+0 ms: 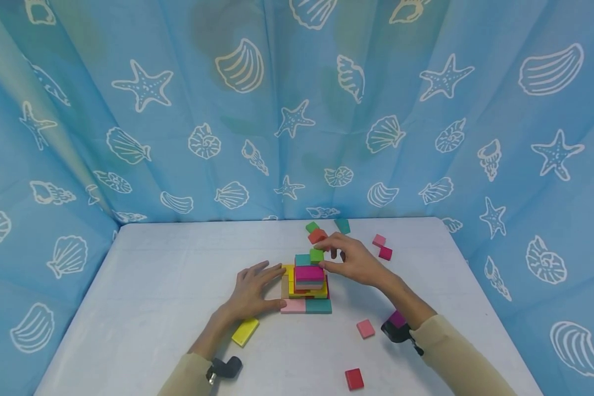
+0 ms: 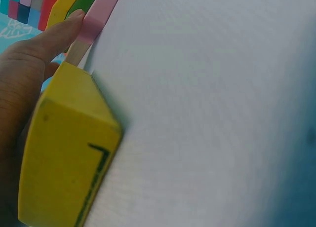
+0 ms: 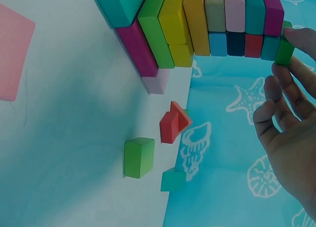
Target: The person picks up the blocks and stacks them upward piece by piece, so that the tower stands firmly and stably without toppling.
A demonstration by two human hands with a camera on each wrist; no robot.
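A layered stack of colored wooden blocks stands mid-table on a base with pink and teal blocks along its near edge. My right hand pinches a small green block between thumb and finger at the top of the stack. In the right wrist view that green block sits against the magenta and teal blocks of the top layers. My left hand lies at the stack's left side, fingers spread, with fingertips and thumb at the lower layers. In the left wrist view its thumb reaches a green block beside a pink one.
A yellow block lies near my left wrist. Pink, red and purple blocks are scattered at the near right. Behind the stack are an orange-red block and a teal block. A blue curtain surrounds the white table.
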